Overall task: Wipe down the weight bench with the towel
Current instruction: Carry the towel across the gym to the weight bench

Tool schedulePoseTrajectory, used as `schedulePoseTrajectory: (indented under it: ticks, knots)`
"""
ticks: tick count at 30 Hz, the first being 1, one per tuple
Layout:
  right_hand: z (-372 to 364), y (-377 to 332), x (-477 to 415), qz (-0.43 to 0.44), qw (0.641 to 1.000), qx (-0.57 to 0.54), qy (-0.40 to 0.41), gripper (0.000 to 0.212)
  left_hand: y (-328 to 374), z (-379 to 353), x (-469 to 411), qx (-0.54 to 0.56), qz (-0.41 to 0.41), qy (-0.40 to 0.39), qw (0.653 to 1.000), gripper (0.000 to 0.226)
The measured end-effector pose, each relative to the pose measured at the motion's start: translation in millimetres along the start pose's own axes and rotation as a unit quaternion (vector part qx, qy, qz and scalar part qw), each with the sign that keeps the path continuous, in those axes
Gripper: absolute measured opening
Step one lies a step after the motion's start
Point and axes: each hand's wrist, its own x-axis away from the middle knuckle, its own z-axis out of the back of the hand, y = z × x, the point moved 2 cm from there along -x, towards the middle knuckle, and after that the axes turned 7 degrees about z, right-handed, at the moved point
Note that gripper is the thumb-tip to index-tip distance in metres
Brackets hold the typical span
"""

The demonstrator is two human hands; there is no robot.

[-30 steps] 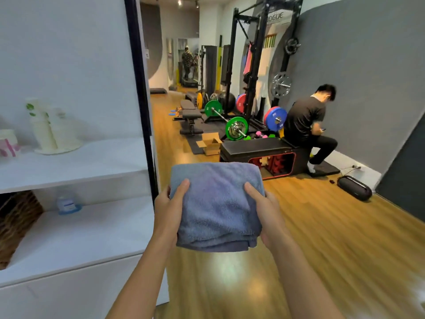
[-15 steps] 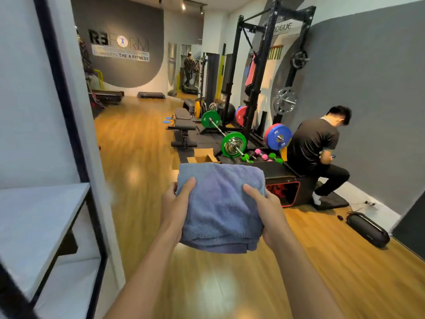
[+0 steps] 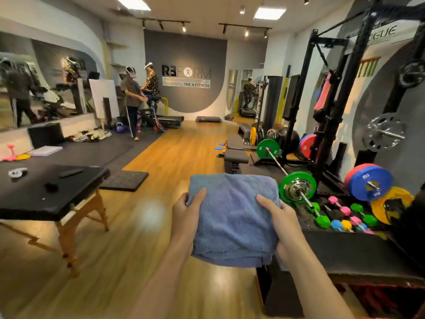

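One black weight bench stands well ahead on the wooden floor beside one barbell with two green plates, while one folded blue towel sits pinched between left hand and right hand, each grip closed on its edge.

My two forearms are bare, no sleeves in sight; my left hand and right hand wear no gloves, rings or watch.
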Motion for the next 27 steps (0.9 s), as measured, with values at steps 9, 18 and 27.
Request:
schedulePoseTrajectory:
  ticks: [9, 18, 27]
  knots:
    - [-111.0, 45.2, -365.4, -0.013, 0.999, -0.027, -0.023, 0.032, 18.5, -73.0, -370.6, -0.003, -0.036, 0.012, 0.999, 0.021]
    - [-211.0, 96.2, -731.0, -0.034, 0.996, -0.046, -0.072, 0.034, 12.6, -150.0, -746.4, -0.022, -0.035, 0.016, 0.999, 0.024]
    - [-348.6, 138.0, -1090.6, -0.06, 0.99, -0.076, -0.1, 0.034, 38.6, -201.5, -1122.0, -0.016, -0.04, 0.033, 0.999, 0.025]
